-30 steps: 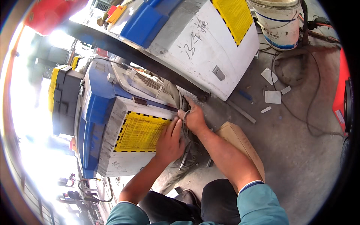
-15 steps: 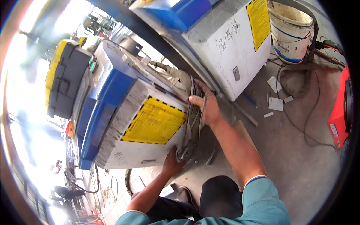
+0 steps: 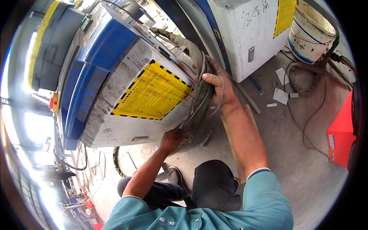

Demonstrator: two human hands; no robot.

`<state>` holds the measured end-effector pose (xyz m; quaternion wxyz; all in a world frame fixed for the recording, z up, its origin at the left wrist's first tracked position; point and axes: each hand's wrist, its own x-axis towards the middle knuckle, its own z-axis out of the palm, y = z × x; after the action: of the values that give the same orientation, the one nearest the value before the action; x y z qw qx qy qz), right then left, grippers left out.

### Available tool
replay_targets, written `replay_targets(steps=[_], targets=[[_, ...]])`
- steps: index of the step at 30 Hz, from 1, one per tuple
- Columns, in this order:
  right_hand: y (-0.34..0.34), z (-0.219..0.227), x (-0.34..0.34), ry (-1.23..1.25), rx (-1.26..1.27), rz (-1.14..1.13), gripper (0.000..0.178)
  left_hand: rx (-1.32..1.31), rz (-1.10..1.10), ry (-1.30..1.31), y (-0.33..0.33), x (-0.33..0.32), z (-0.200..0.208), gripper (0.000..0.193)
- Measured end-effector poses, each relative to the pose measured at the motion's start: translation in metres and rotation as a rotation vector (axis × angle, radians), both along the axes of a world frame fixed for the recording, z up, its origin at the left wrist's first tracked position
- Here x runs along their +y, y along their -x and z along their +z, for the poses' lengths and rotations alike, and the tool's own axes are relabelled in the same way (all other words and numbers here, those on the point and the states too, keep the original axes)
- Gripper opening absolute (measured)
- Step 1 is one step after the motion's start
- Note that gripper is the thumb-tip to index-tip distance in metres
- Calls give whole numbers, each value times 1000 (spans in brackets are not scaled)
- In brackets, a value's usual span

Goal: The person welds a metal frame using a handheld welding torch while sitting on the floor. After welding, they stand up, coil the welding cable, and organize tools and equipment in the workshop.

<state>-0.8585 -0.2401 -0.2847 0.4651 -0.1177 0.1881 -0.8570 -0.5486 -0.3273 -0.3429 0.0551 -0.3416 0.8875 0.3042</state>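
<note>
A thick grey-green sleeved cable bundle (image 3: 200, 63) hangs in loops at the side of a blue-and-white machine cabinet (image 3: 103, 134). My right hand (image 3: 222, 86) is closed round the bundle's upper part, its thumb on the near side and its fingers partly hidden behind. A thinner loose cable loop bows out beside that wrist. Lower down, my left hand (image 3: 171, 141) grips the bottom of the bundle next to the cabinet's lower corner; its fingertips are partly hidden. A yellow label (image 3: 153, 92) with a black-striped border covers much of the cabinet face.
A second white cabinet (image 3: 245, 46) stands beyond, with a dirty white bucket (image 3: 308, 34) farther right. Paper scraps (image 3: 281, 96) and a dark cable (image 3: 304, 132) lie on the concrete floor. A red object (image 3: 341, 132) stands at right; a grey-and-yellow toolbox (image 3: 57, 46) sits on the cabinet.
The view has shifted, with the cabinet appearing larger and farther left. Both hands stay on the cable bundle, and the thin loop near my right wrist bows out wider.
</note>
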Motion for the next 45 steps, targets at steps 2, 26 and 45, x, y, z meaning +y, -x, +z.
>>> replay_targets(steps=[2,26,45], targets=[[-2,-2,-2,11,-17,2,70,-52,-95,80,-17,-11,-2,28],[-1,-21,-3,-122,-52,-44,29,-609,-280,-53,-86,-19,50,92],[-36,-35,12,-149,295,160,47,-374,-489,105,-209,-63,-76,56]])
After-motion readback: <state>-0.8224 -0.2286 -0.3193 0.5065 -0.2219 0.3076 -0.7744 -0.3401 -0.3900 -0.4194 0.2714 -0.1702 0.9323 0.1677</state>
